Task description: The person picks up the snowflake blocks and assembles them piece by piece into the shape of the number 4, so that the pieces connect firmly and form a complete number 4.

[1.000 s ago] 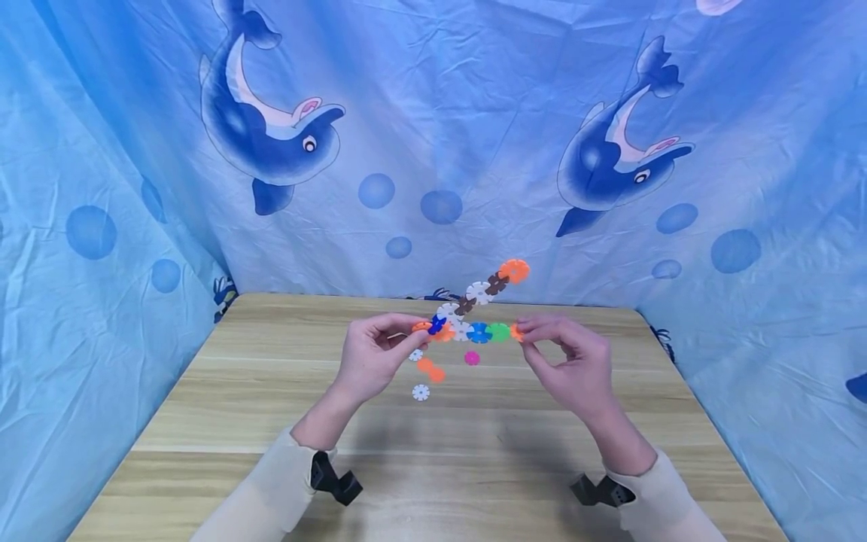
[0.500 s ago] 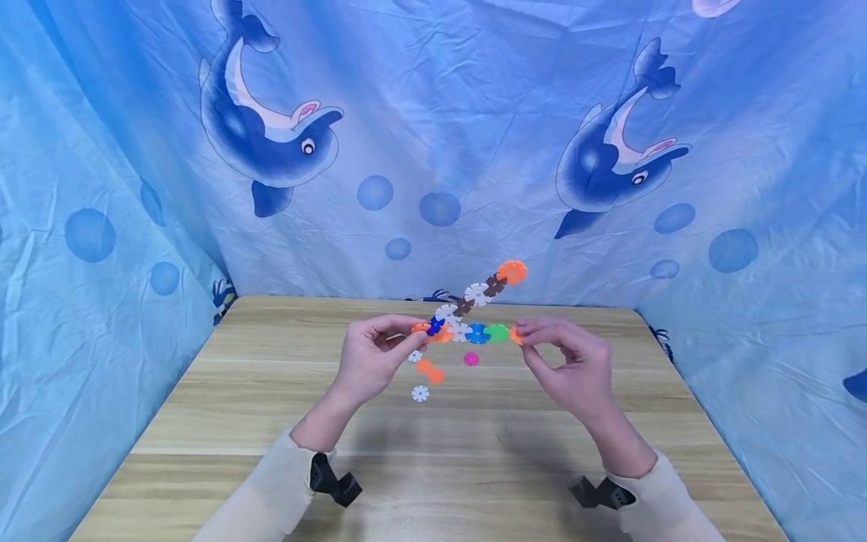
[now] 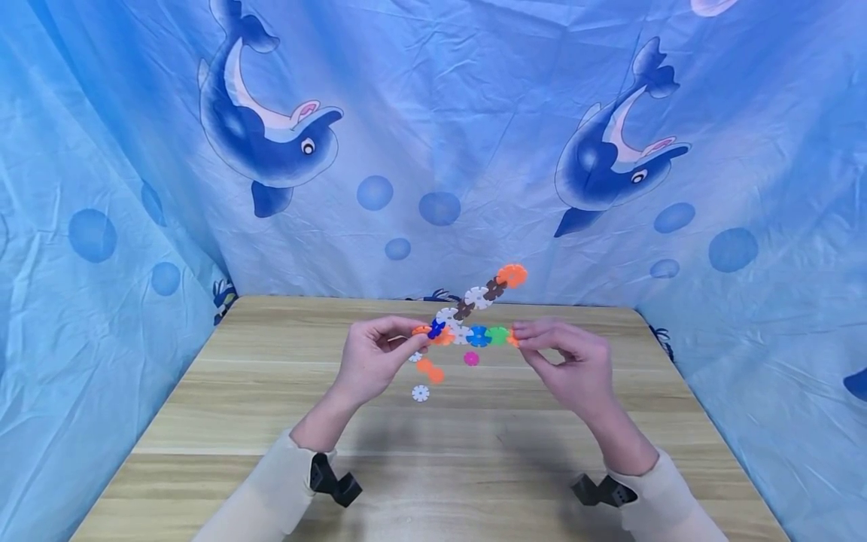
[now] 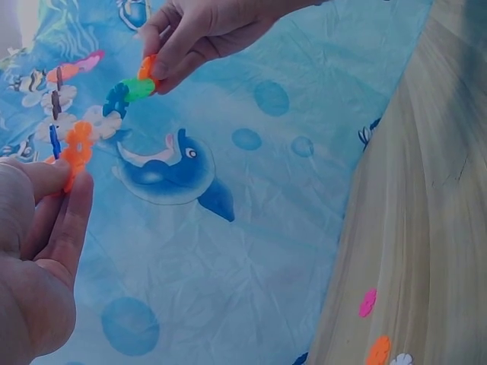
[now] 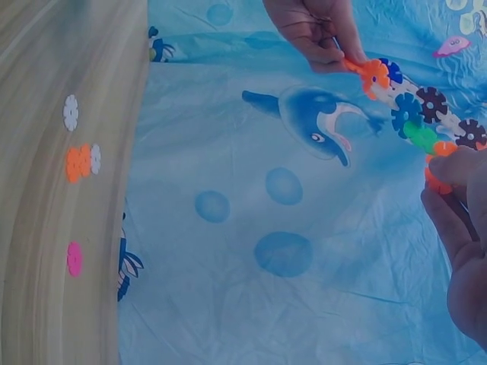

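Note:
Both hands hold up a linked chain of notched plastic snowflake discs (image 3: 479,336) above the table. My left hand (image 3: 372,360) pinches the orange disc (image 4: 77,144) at the left end, beside a dark blue disc (image 3: 436,329). At the other end my right hand (image 3: 570,363) pinches an orange disc (image 5: 438,175) next to the green disc (image 3: 498,336). A second branch of white and brown discs (image 3: 495,288) slants up and away to the right, tipped by an orange disc (image 3: 512,275). Fingertips partly cover both pinched discs.
On the wooden table (image 3: 271,421) below lie loose discs: a pink one (image 3: 471,359), an orange pair (image 3: 430,369), a white one (image 3: 421,393) and another white one (image 5: 96,159) near the orange pair. A blue dolphin-print curtain (image 3: 440,113) surrounds the table's back and sides.
The right hand has shifted very slightly left, and the upper branch's orange tip has dipped a little. The left hand stays in place, with both grips kept.

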Demonstrator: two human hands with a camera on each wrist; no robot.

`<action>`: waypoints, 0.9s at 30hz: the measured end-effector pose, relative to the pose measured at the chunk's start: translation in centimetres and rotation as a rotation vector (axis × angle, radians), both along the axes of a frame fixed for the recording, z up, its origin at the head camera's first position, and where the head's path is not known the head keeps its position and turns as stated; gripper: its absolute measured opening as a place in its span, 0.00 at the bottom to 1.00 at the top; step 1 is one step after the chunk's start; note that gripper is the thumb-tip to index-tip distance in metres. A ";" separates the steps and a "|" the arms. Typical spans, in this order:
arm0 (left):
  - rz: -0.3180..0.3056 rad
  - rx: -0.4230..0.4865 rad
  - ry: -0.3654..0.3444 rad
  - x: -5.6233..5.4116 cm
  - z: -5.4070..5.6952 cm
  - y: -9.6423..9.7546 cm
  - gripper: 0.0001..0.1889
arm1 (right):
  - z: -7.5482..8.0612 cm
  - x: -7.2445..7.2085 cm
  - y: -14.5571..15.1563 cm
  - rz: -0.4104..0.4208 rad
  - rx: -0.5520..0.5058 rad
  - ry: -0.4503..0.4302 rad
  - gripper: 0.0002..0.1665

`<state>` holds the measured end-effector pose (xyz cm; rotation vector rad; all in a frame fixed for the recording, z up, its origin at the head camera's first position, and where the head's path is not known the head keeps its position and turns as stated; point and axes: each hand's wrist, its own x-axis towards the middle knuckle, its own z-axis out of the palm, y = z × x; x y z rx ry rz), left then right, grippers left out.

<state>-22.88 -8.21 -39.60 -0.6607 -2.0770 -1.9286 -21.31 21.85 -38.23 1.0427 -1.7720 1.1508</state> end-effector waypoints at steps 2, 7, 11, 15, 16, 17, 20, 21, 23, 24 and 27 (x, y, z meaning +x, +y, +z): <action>-0.002 -0.012 -0.009 0.0 0.0 0.0 0.07 | 0.0 0.0 0.1 0.012 0.000 0.007 0.21; -0.018 -0.042 -0.024 0.1 0.3 -0.2 0.07 | 0.1 -0.1 0.3 0.025 0.014 0.028 0.21; -0.029 -0.062 -0.020 0.1 0.5 -0.2 0.08 | 0.2 -0.2 0.3 0.004 0.038 0.043 0.20; -0.031 -0.063 -0.014 0.1 0.6 -0.1 0.08 | 0.2 -0.3 0.4 0.011 0.026 0.042 0.20; -0.035 -0.057 -0.015 0.1 0.6 0.0 0.08 | 0.1 -0.4 0.5 0.021 0.022 0.040 0.19; -0.039 -0.051 -0.015 0.1 0.6 0.0 0.08 | 0.1 -0.4 0.5 0.028 0.021 0.039 0.19; -0.049 -0.030 -0.013 0.2 0.5 0.2 0.08 | 0.0 -0.4 0.6 0.058 0.016 0.033 0.17; -0.052 -0.022 -0.013 0.3 0.5 0.2 0.08 | -0.1 -0.4 0.7 0.064 0.016 0.033 0.17; -0.044 -0.011 -0.011 0.4 0.4 0.3 0.08 | -0.2 -0.4 0.7 0.068 0.017 0.032 0.14; -0.038 -0.009 -0.011 0.4 0.4 0.3 0.08 | -0.2 -0.4 0.7 0.065 0.018 0.032 0.11; -0.023 -0.002 -0.014 0.5 0.2 0.4 0.08 | -0.3 -0.4 0.6 0.043 0.029 0.033 0.07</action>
